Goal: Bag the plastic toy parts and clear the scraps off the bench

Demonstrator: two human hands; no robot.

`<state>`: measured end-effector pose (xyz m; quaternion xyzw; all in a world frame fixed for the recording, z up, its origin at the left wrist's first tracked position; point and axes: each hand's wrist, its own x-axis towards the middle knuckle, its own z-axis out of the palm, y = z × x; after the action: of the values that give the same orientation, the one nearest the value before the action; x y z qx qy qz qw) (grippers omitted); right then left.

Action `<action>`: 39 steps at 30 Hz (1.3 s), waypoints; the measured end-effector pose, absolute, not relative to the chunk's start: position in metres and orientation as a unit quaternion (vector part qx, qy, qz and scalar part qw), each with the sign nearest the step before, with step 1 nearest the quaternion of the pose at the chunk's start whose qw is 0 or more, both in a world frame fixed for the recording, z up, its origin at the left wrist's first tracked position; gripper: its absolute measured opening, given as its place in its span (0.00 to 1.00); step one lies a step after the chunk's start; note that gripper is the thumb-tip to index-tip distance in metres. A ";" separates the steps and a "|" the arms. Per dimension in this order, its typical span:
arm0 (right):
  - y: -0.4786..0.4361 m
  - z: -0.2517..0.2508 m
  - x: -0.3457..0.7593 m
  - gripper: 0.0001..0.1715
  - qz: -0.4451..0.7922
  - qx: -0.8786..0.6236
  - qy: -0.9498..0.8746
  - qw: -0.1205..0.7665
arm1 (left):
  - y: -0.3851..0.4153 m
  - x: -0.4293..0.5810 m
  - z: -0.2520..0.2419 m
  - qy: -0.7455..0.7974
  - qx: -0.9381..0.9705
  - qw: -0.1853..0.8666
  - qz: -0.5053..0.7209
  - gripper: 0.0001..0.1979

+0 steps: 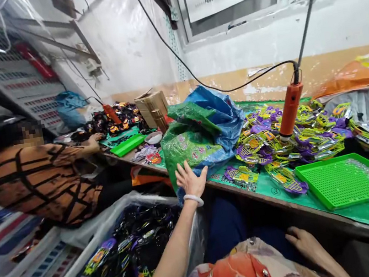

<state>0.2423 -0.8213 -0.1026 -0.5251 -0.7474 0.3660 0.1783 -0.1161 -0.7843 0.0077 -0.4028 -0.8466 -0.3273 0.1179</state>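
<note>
Mid-frame, I see a crumpled green-and-blue sack (193, 139) bulging up against the left hand (192, 181), blocking its way deeper over the table (264, 186). Right of centre, a hanging orange tool (291, 108) and a piled heap (319, 134) bar passage; a low lane follows the front edge to the green tray (336, 180), past loose pieces (287, 178).

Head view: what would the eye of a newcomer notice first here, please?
Probably the crumpled green-and-blue plastic sheet in the middle, with the left hand spread against its lower front. Right of it, an orange tool hangs from above at a pile of purple-and-yellow pieces. The bright green tray at far right also stands out.
</note>
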 end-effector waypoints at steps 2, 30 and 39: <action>-0.821 -0.081 0.232 0.12 0.402 -0.462 -0.776 0.152 | -0.772 -0.117 -0.003 -0.856 -0.390 0.114 -0.318 0.51; -0.476 0.102 -0.052 0.51 -0.061 -0.349 -0.915 0.191 | -0.709 -0.360 -0.018 -0.823 -0.539 0.169 -0.063 0.37; -0.572 0.080 -0.036 0.22 0.015 -0.382 -0.893 0.236 | -0.717 -0.344 0.025 -0.885 -0.426 0.149 -0.116 0.29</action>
<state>-0.0363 -0.5715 0.0804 -0.3816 -0.8935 0.0147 0.2365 -0.3441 -0.7167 0.0252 -0.4262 -0.8846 -0.1163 0.1495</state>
